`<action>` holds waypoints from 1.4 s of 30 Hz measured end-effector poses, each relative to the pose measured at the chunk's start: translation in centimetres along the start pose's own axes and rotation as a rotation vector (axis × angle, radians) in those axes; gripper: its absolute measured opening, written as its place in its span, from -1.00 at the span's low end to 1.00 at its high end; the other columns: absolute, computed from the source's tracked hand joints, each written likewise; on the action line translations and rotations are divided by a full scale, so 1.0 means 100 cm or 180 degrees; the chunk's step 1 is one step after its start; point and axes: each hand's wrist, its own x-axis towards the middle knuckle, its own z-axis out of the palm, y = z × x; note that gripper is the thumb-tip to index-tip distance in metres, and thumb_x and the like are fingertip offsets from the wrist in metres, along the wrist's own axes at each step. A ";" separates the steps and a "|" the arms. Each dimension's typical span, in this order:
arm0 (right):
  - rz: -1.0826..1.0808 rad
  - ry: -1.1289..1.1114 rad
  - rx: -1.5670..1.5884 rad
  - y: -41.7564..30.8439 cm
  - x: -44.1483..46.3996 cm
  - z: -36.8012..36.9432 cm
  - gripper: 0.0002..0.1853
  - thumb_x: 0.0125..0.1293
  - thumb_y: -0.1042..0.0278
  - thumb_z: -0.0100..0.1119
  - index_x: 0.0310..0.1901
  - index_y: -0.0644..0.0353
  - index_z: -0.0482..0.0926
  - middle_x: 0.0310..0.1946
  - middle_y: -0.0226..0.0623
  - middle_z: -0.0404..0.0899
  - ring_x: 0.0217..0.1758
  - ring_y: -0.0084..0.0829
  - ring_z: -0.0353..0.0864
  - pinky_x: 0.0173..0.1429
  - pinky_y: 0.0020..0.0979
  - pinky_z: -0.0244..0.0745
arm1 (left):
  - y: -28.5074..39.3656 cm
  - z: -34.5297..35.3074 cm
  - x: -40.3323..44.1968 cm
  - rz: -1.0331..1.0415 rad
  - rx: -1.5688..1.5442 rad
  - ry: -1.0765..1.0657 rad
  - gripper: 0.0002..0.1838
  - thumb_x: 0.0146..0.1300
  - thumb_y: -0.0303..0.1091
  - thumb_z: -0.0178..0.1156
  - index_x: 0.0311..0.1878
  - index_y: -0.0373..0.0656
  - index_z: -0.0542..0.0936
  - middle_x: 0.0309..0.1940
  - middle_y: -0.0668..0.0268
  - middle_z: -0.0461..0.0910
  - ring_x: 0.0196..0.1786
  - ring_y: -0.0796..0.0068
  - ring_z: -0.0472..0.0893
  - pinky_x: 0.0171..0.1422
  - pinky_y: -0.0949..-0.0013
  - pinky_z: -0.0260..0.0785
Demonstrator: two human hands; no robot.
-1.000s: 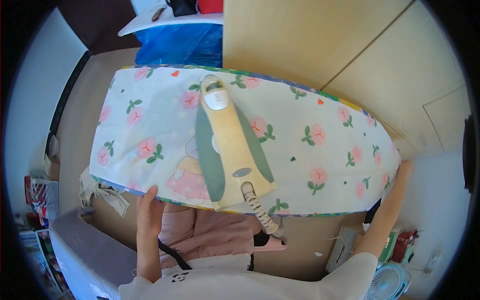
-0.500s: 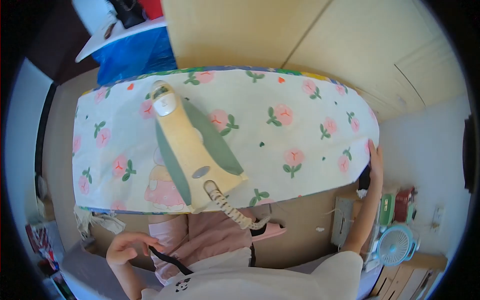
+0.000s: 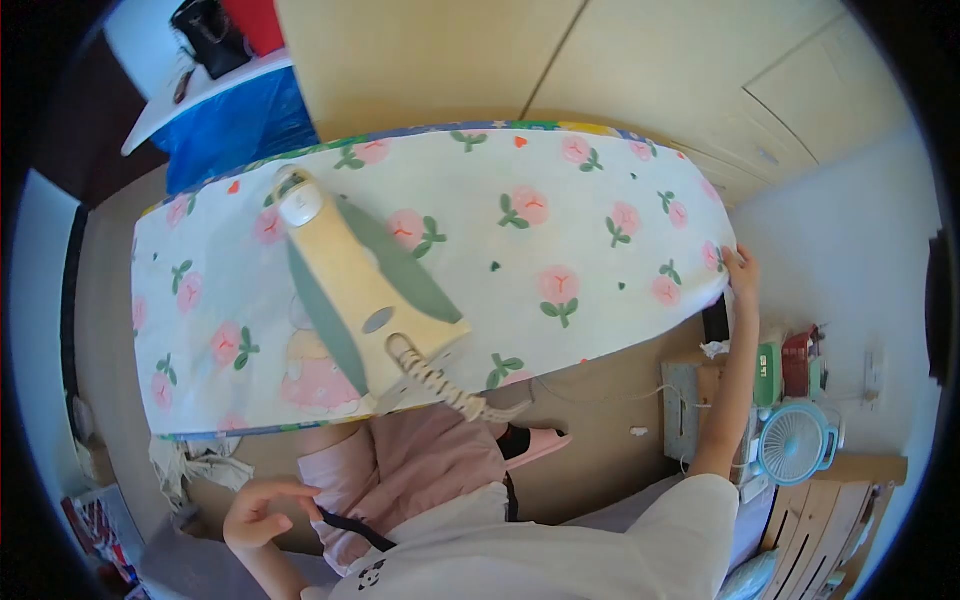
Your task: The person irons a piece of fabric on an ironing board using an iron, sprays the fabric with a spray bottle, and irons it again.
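Observation:
A floral-covered ironing board (image 3: 590,240) stretches across the view in front of me. Resting on its left half, a cream and green steam iron (image 3: 350,270) has a coiled cord (image 3: 440,385) running off the near edge. My right hand (image 3: 741,272) grips the rounded right end of the board, fingers over the cover and the rest partly hidden. Low at the left, by my pink shorts, my left hand (image 3: 262,512) has bent fingers with the thumb apart. A black strap (image 3: 355,527) lies near its fingertips; I see no firm hold on it.
Behind the board stand cream cabinets (image 3: 420,60). A shelf with a black bag (image 3: 210,38) and blue plastic (image 3: 240,125) is at the back left. A blue fan (image 3: 797,443) and boxes sit at right. White cloth (image 3: 195,468) hangs below the board's left end.
The board's right end has swung away from me, my right hand moving with it. The iron appears shifted left with the view. My left hand has hardly changed.

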 end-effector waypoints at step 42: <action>-0.3024 -0.2812 -0.0921 -0.375 -0.261 0.193 -0.30 0.21 0.30 0.16 0.34 0.17 0.08 0.20 -0.09 0.27 0.20 -0.29 0.32 0.22 -0.35 0.25 | -0.060 0.002 0.039 0.2257 0.3937 0.2816 -0.64 0.03 -0.41 0.17 -0.04 -0.17 0.53 0.02 0.27 0.50 0.14 0.29 0.45 0.28 0.18 0.20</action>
